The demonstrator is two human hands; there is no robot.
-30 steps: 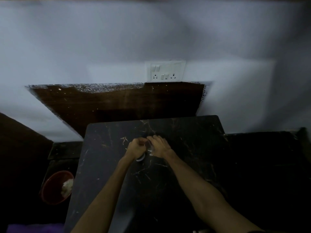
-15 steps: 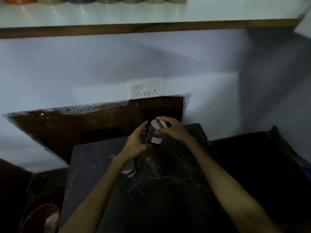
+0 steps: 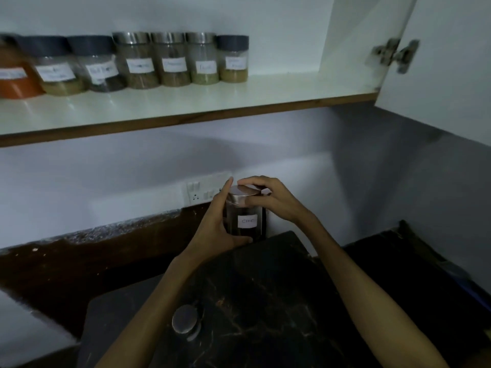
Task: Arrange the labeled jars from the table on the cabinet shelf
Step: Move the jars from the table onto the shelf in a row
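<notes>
I hold a glass jar [image 3: 245,221] with a steel lid and a white label above the back of the dark marble table [image 3: 265,301]. My left hand [image 3: 216,224] wraps around its body from the left. My right hand [image 3: 271,199] grips the lid from the right and above. A second steel-lidded jar [image 3: 186,320] stands on the table near my left forearm. Above, the white cabinet shelf [image 3: 186,102] carries a row of several labeled jars [image 3: 170,59] along its back, from the left edge to about the middle.
The right part of the shelf is bare up to the cabinet's side wall. An open white cabinet door [image 3: 438,62] with a metal hinge [image 3: 393,54] hangs at the upper right. A switch and socket plate [image 3: 202,191] sits on the wall behind the jar.
Both hands have lifted the jar off the table and raised it toward the shelf. My view has tilted up, bringing the shelf and its row of jars into sight.
</notes>
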